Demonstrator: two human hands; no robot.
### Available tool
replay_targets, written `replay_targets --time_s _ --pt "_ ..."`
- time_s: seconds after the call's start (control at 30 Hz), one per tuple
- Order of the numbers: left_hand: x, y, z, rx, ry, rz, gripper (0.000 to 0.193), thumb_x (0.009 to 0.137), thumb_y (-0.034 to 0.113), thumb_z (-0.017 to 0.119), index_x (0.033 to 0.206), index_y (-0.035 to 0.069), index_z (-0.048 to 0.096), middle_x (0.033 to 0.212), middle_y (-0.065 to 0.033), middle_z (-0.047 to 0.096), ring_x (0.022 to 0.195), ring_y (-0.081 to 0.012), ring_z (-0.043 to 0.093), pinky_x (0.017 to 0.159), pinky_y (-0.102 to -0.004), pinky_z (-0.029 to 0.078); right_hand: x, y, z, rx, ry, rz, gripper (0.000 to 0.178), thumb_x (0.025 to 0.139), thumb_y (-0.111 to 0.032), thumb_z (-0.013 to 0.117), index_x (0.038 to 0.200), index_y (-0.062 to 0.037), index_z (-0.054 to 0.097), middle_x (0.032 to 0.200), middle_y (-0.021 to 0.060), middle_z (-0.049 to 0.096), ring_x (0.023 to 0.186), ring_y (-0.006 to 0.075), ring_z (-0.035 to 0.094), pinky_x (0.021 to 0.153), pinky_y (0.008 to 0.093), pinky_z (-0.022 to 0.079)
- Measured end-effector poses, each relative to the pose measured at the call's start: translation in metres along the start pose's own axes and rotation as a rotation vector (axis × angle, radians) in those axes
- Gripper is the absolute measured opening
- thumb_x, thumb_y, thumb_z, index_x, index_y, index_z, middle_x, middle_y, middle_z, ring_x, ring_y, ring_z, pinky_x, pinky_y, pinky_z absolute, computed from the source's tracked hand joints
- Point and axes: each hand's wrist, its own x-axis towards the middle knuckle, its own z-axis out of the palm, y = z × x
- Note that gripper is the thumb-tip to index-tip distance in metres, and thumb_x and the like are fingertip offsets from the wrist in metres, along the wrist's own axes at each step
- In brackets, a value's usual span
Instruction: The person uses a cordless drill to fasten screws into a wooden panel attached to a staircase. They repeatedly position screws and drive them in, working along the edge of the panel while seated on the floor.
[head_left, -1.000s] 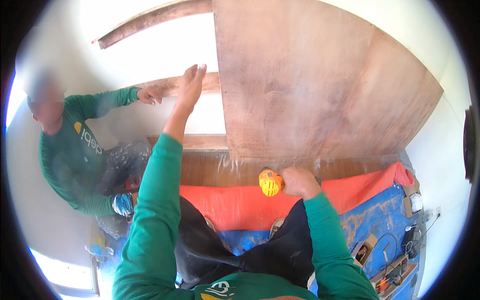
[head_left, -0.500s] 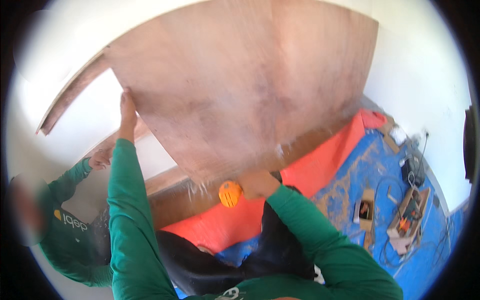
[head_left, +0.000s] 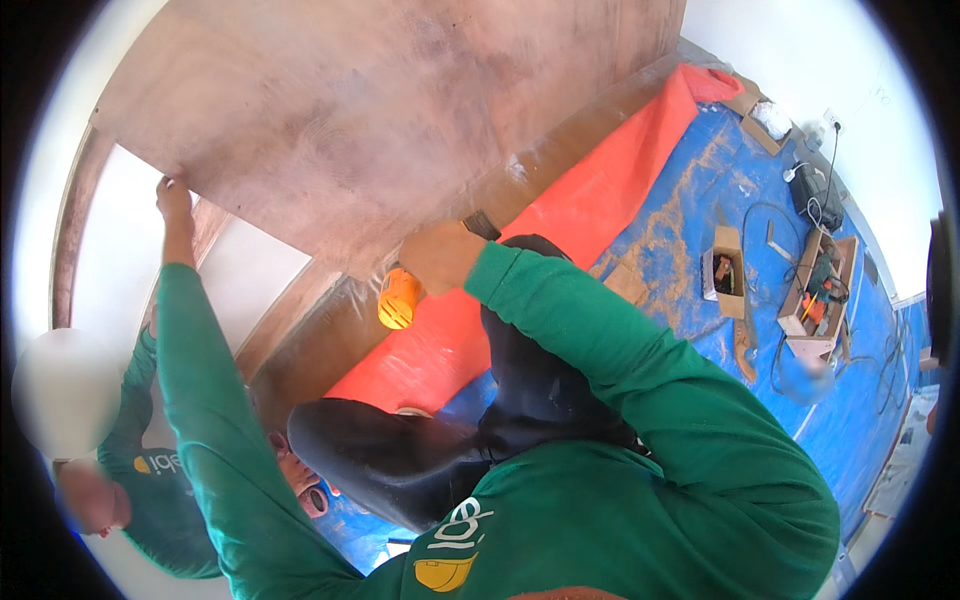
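A large reddish-brown plywood panel (head_left: 350, 110) leans against a wooden frame on the white wall in front of me. My left hand (head_left: 175, 198) is stretched forward, its fingers closed at the panel's left edge. Low by the panel's bottom edge, my right hand (head_left: 440, 258) grips a yellow-orange cordless drill (head_left: 398, 300). The drill's vented rear end faces me and a dark block (head_left: 482, 223) sticks out on the hand's other side. Its tip is hidden, so I cannot tell whether it touches the wood.
At the left a co-worker in a green sleeve (head_left: 138, 385) is close to the frame. Red sheeting (head_left: 600, 180) lies along the brown base, over blue floor covering (head_left: 660, 270) strewn with sawdust. To the right are a wooden toolbox (head_left: 820, 290), a small cardboard box (head_left: 728, 270), cables and a handsaw (head_left: 744, 350).
My view has swung rightward and down, so the panel sits higher and farther left in it. My right hand keeps the drill near the panel's bottom edge; my left stays at its left edge.
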Motion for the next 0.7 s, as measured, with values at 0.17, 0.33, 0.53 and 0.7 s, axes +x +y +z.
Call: replay_targets --time_s 0.17,0.33,0.53,0.7 --pt "-0.181 -0.108 0.033 0.533 -0.084 0.112 0.071 0.107 0.04 0.071 0.159 -0.003 0.048 0.159 -0.0306 0.053 0.154 -0.0478 0.04 0.129 -0.0568 0.031 0.011 -0.003 -0.004 -0.006 -0.061 0.032 0.024 0.078 -0.025 0.083 0.097 -0.0108 0.085 0.101 0.016 0.082 0.098 0.0383 0.08 0.079 0.0535 0.063" --pt "-0.313 -0.153 -0.004 0.271 -1.076 -0.355 0.047 0.106 0.026 0.07 0.149 0.009 0.061 0.138 -0.0231 0.073 0.127 -0.0373 0.07 0.106 -0.0461 0.058 0.004 0.032 -0.028 0.137 -0.001 0.222 0.031 0.077 -0.024 0.082 0.101 -0.0046 0.084 0.107 0.023 0.081 0.101 0.0428 0.078 0.086 0.0538 0.063" --pt "-0.281 -0.136 -0.052 -0.217 -0.662 -0.443 0.05 0.112 0.03 0.062 0.158 0.01 0.057 0.125 -0.0069 0.071 0.098 -0.0194 0.072 0.084 -0.0344 0.058 -0.09 0.131 0.036 0.534 0.548 0.618 0.06 0.092 -0.027 0.081 0.142 0.0007 0.067 0.124 0.0174 0.079 0.117 0.0313 0.076 0.1 0.045 0.058" --pt "-0.301 -0.152 -0.089 -0.166 -0.909 -0.543 0.058 0.11 0.049 0.067 0.152 0.01 0.06 0.127 -0.0083 0.07 0.108 -0.0233 0.07 0.093 -0.0428 0.059 -0.266 0.164 0.147 0.344 0.193 1.071 0.052 0.088 -0.025 0.077 0.13 0.0046 0.067 0.123 0.0343 0.074 0.119 0.0506 0.071 0.097 0.0571 0.058"
